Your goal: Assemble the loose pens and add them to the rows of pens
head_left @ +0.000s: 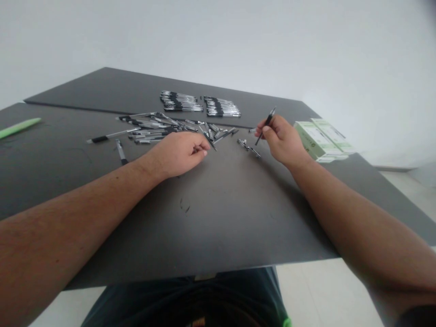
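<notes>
The right hand [282, 141] holds a slim black pen [266, 124] pinched between thumb and fingertips, the other fingers curled in. The pen is lifted off the dark table [218, 213] and tilts with its upper end pointing up and to the right, away from the person.

The left hand [180, 152] rests on the table with its fingers drawn together at the tips; something small seems to be nipped there, but it is too small to make out. It sits just at the near edge of a loose heap of pens [153, 127], black and silver, lying crosswise over one another. A few small pen parts [248, 146] lie scattered between the two hands.

Farther back, two neat rows of pens [199, 103] lie side by side, near the seam where a second table panel meets the first.

To the right of the right hand stand two pale green-and-white cardboard boxes [322, 138], close together near the table edge; their printing is too blurred to read, and whether anything is inside cannot be seen. At the far left edge lies a light green object [18, 127], well apart from the rest.
</notes>
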### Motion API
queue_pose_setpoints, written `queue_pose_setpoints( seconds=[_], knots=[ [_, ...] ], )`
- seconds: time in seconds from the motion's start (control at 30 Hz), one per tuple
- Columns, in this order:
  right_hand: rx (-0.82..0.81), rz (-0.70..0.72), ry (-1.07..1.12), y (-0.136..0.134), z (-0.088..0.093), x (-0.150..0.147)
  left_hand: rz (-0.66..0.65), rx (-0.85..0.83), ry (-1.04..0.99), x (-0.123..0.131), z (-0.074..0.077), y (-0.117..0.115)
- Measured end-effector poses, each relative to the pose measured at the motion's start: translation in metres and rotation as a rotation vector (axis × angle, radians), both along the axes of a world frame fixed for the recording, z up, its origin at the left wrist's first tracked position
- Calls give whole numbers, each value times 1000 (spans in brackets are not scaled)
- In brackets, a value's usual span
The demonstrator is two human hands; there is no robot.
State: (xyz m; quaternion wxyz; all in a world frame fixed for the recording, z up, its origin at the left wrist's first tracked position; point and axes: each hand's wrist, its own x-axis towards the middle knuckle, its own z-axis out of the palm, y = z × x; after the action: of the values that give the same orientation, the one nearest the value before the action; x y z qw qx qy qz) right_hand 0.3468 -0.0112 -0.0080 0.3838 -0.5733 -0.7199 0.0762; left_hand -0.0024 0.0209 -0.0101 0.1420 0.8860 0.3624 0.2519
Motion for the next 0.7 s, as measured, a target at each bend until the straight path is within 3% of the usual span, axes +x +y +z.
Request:
queue_pose_setpoints(
  seconds=[0.23, 0.43, 0.57, 0.7],
  knots=[
    [144, -43, -32, 9, -5, 0, -63, 42, 135, 15, 11, -3],
    [244, -67, 8, 20, -13, 9, -190, 264, 344, 80, 21, 17],
    [262, -65, -18, 20, -12, 8, -248, 384, 417, 122, 13, 32],
    [275, -69, -52, 20, -8, 6, -261, 428, 468, 137, 1, 40]
  ],
)
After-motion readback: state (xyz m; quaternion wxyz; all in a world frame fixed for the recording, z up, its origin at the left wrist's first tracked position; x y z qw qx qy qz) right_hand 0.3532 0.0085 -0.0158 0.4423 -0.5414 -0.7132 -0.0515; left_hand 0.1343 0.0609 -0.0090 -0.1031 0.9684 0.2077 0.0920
